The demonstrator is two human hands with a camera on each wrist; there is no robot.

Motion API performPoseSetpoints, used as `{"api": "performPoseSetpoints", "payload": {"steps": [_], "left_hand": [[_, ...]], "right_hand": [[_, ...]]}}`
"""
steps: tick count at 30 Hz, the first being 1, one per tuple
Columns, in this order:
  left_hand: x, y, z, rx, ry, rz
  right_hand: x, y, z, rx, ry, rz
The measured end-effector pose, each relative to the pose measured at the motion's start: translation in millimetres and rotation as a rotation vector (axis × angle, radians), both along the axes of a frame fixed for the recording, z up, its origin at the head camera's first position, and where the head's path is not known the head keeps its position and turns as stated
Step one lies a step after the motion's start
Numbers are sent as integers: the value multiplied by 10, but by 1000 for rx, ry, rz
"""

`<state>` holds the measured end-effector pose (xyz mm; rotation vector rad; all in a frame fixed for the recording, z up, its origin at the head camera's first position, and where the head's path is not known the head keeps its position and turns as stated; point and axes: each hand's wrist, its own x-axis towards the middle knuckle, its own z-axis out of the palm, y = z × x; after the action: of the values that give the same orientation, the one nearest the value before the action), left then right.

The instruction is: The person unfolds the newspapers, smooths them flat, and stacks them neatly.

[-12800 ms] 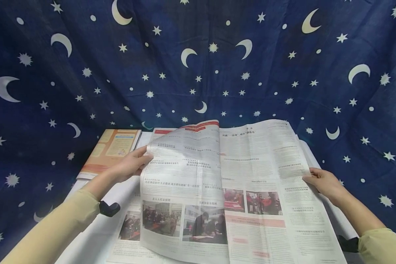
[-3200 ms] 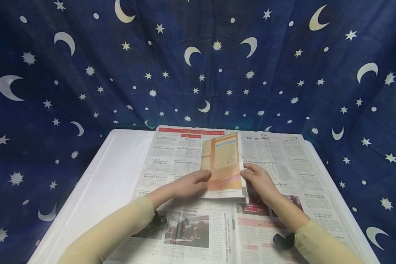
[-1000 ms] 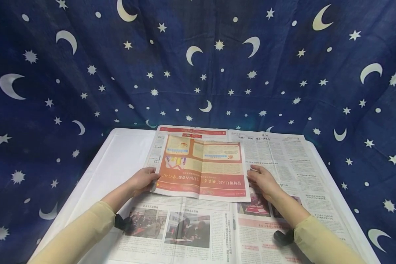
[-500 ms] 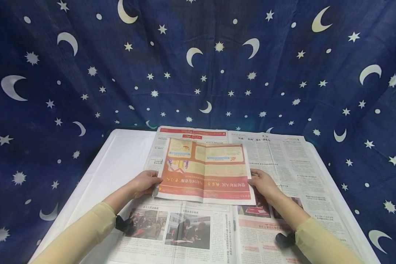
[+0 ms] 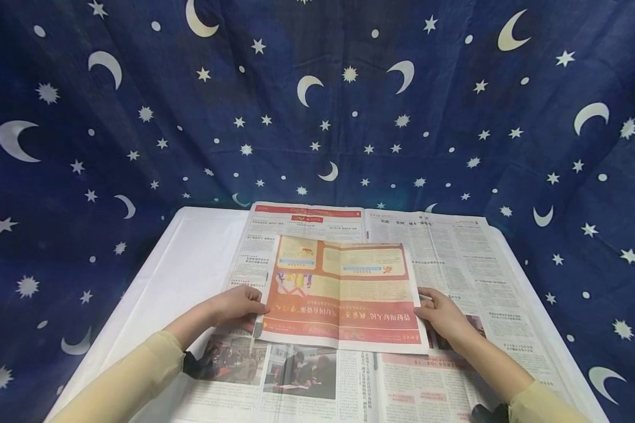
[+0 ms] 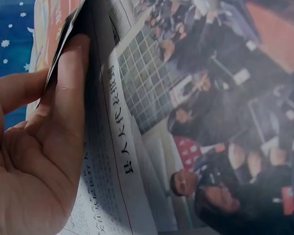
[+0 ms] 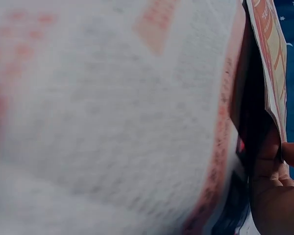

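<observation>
In the head view a folded newspaper [image 5: 344,294] with an orange-red page faces up, a crease down its middle, over a larger newspaper spread out flat [image 5: 455,252]. My left hand [image 5: 238,308] pinches its left edge, thumb on top and fingers underneath. At the opposite edge, my right hand [image 5: 444,320] grips it the same way. The left wrist view has the left hand [image 6: 44,137] with the paper's edge between thumb and fingers, raised off the sheet below. A dark gap under the held edge shows beside the right hand [image 7: 277,191] in the right wrist view.
A white table [image 5: 190,252] lies under the spread newspaper, its surface showing at the left. Behind it hangs a dark blue curtain [image 5: 275,106] with moons and stars. Dark wrist straps [image 5: 489,413] sit at the sleeves.
Earlier the orange folded newspaper lay at the table's left while both hands held the large sheet. It then came over the spread newspaper, was opened wider, and has lately moved nearer with both hands.
</observation>
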<state>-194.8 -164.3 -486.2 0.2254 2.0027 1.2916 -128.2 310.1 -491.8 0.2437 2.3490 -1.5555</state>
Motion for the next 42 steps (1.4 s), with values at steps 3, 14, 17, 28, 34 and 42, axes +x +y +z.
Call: {"api": "performPoseSetpoints", "payload": {"steps": [3, 14, 17, 28, 34, 42], "left_hand": [[60, 0, 36, -7, -12, -27], [196, 57, 161, -213, 193, 28], [223, 60, 201, -252, 254, -4], [220, 36, 145, -286, 527, -17], [103, 118, 48, -360, 660, 22], [-45, 170, 0, -471, 817, 27]], "right_hand": [[102, 29, 5, 18, -8, 16], [204, 17, -24, 204, 84, 37], [210, 15, -28, 207, 82, 30], [232, 26, -15, 155, 117, 22], [185, 68, -78, 233, 243, 17], [74, 149, -160, 382, 414, 62]]}}
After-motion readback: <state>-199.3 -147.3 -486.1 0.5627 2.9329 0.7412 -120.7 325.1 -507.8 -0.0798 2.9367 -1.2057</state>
